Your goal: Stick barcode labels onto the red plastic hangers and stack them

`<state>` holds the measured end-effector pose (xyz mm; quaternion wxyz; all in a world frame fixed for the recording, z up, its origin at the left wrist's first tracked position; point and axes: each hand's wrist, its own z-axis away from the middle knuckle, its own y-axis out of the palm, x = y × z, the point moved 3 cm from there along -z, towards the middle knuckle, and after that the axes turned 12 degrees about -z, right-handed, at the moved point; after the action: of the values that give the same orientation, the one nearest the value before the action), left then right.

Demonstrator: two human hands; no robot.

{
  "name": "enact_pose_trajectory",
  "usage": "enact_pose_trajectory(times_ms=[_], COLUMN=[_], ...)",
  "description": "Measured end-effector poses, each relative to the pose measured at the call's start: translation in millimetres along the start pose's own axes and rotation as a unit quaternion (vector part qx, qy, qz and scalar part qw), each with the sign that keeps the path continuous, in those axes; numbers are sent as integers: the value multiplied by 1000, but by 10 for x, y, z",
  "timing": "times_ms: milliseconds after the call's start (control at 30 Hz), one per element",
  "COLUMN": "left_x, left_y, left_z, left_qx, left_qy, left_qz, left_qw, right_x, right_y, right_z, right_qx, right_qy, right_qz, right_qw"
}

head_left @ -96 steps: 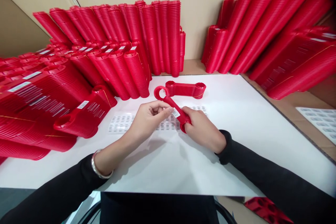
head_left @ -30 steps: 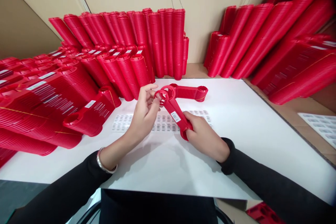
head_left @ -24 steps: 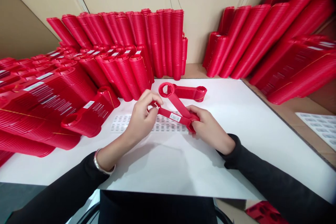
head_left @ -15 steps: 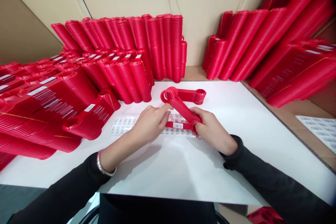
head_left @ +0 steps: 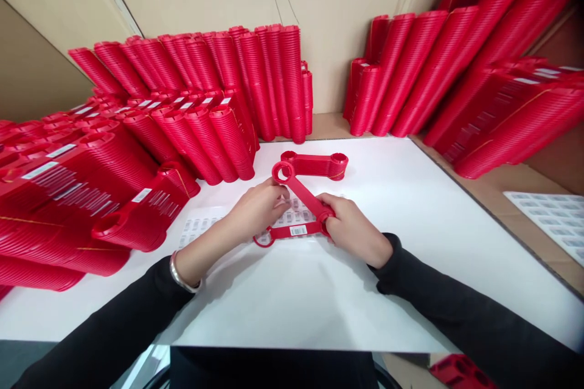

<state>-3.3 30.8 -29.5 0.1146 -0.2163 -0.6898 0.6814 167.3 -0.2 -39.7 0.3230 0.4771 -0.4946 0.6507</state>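
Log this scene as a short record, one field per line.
Right hand: grips labelled red piece and plain red piece near one end
Labelled piece: nearer the person, barcode sticker showing
Plain piece: angled away, no sticker visible
Left hand: over label sheet; grip unclear
Short red stack: on white table, beyond both hands
Taller red stacks: left and right

- Right hand [head_left: 353,228]: grips the upper red part [head_left: 306,197] and the labelled red part [head_left: 281,232] at one end; the parts form a V.
- Left hand [head_left: 258,209]: fingers curled above the label sheet [head_left: 301,214]; contact unclear.
- Short red stack [head_left: 314,165]: behind the upper red part, on the white tabletop [head_left: 319,310].
- Tall red stacks [head_left: 274,79]: left and right.
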Motion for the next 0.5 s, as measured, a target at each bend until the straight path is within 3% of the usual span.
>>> enact_pose_trajectory(times_ms=[100, 200, 367, 500], left_x=[-26, -76, -164, -175], left_y=[-74, -192, -306, -249], left_z=[58, 130, 201, 198], left_qx=[-34, -34, -60, -56], left_qy=[-6, -38, -108, -118], left_qz=[37, 146, 370, 422], left_qw=[999, 988, 921, 897], right_x=[-20, -24, 33, 92], right_y=[-6, -5, 34, 77], right_z=[-12, -22, -2, 31], right_qx=[-7, -12, -35, -38], right_qy=[6, 0, -28, -55], right_qz=[-5, -12, 2, 45], right_qw=[1000, 1000, 999, 997])
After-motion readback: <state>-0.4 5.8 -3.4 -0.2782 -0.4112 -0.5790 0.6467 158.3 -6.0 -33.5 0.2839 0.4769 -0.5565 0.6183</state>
